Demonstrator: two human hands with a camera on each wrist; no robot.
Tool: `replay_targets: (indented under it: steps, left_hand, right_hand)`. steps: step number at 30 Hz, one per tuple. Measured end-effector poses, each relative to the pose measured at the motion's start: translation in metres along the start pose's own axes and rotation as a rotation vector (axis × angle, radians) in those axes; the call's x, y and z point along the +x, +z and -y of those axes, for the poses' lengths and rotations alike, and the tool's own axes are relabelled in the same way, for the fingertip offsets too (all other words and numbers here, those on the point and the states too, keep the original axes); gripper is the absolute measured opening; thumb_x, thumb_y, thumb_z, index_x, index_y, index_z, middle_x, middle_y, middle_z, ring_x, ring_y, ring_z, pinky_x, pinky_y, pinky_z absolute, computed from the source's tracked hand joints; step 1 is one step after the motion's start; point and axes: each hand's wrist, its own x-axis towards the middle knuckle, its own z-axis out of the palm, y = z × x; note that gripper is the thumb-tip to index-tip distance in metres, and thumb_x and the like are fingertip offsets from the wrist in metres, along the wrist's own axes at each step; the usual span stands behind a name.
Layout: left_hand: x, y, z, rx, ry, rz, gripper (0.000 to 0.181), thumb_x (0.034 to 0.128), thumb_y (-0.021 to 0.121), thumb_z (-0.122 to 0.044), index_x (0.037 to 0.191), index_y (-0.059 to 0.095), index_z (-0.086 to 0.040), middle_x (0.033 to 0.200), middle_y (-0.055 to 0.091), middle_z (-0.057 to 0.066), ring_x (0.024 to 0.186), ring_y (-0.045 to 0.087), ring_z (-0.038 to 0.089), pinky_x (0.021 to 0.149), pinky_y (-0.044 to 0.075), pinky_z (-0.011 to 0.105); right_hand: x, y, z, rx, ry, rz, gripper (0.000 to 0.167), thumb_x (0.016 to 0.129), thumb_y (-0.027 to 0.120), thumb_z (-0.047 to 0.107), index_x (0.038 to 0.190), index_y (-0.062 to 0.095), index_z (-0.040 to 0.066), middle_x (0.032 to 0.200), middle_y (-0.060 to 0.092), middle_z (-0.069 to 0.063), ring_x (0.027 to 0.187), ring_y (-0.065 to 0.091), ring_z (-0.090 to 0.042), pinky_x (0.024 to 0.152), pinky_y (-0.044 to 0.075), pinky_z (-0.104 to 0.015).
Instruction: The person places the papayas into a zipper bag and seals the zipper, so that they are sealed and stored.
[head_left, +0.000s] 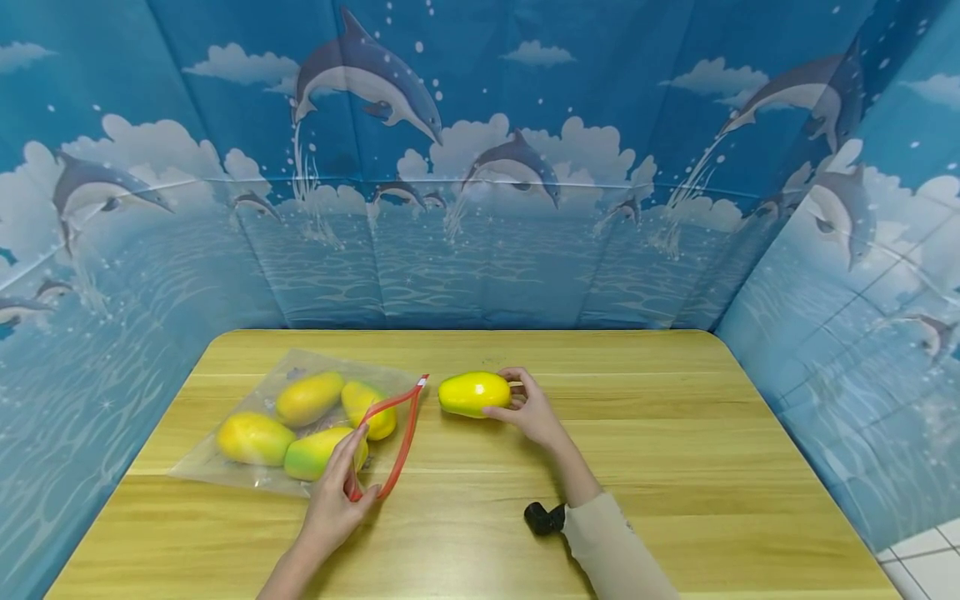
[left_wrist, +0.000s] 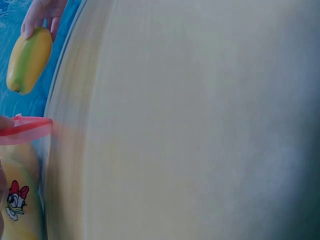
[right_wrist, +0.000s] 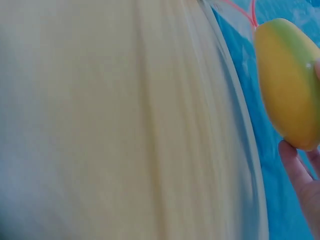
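Note:
A clear plastic bag (head_left: 195, 454) with a red zip edge lies on the left of the table, holding several yellow-green mangoes (head_left: 255, 438). The left hand (head_left: 330, 504) pinches the red edge (head_left: 405, 446) at the bag's near side, and the mouth gapes toward the right. Right of the mouth, the right hand (head_left: 536, 414) grips the end of a single mango (head_left: 474, 394) between thumb and fingers. In the left wrist view that mango (left_wrist: 30, 62) is above the red edge (left_wrist: 30, 131). The right wrist view shows the mango (right_wrist: 287, 82) with fingertips (right_wrist: 287, 150) at its lower end.
The wooden table (head_left: 675, 467) has a curtain (head_left: 480, 250) printed with dolphins behind and beside it. A black wrist camera (head_left: 543, 518) sits at the right sleeve (head_left: 615, 546). Floor tiles (head_left: 930, 567) show at the lower right.

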Motion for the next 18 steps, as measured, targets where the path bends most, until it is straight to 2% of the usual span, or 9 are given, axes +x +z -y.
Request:
replay_targets:
  steps: [4, 10, 14, 18]
  left_hand:
    - [0.0, 0.0, 0.0, -0.004, -0.007, 0.008, 0.096, 0.051, 0.074, 0.021, 0.137, 0.037, 0.001, 0.13, 0.043, 0.019, 0.051, 0.035, 0.002, 0.043, 0.033, 0.009]
    - [-0.001, -0.001, 0.0, 0.002, -0.018, 0.024, 0.092, 0.0548, 0.074, 0.018, 0.137, 0.037, 0.0, 0.13, 0.042, 0.019, 0.051, 0.035, 0.003, 0.044, 0.033, 0.01]
    - [-0.001, 0.0, 0.0, 0.007, -0.01, 0.012, 0.094, 0.0528, 0.075, 0.019, 0.137, 0.037, 0.0, 0.13, 0.043, 0.019, 0.051, 0.035, 0.003, 0.044, 0.032, 0.009]
    - [-0.001, 0.0, 0.0, 0.008, -0.016, 0.01, 0.095, 0.0522, 0.076, 0.02, 0.137, 0.038, -0.001, 0.131, 0.043, 0.018, 0.051, 0.034, 0.002, 0.044, 0.032, 0.009]
  right_hand:
    - [0.0, 0.012, -0.008, 0.003, -0.012, 0.009, 0.058, 0.072, 0.077, 0.014, 0.121, 0.047, 0.008, 0.122, 0.047, -0.01, 0.105, 0.047, -0.029, 0.09, 0.045, -0.04]
    - [0.001, 0.03, -0.016, -0.024, -0.067, 0.033, 0.058, 0.072, 0.078, 0.02, 0.12, 0.046, 0.01, 0.12, 0.048, -0.009, 0.102, 0.048, -0.026, 0.086, 0.047, -0.037]
    - [-0.002, 0.039, -0.008, -0.027, -0.065, 0.07, 0.057, 0.073, 0.077, 0.017, 0.12, 0.047, 0.008, 0.121, 0.048, -0.009, 0.103, 0.048, -0.028, 0.087, 0.047, -0.039]
    - [-0.008, 0.048, 0.011, -0.038, -0.082, 0.098, 0.056, 0.074, 0.076, 0.01, 0.12, 0.046, 0.0, 0.122, 0.047, -0.016, 0.103, 0.047, -0.034, 0.087, 0.045, -0.045]
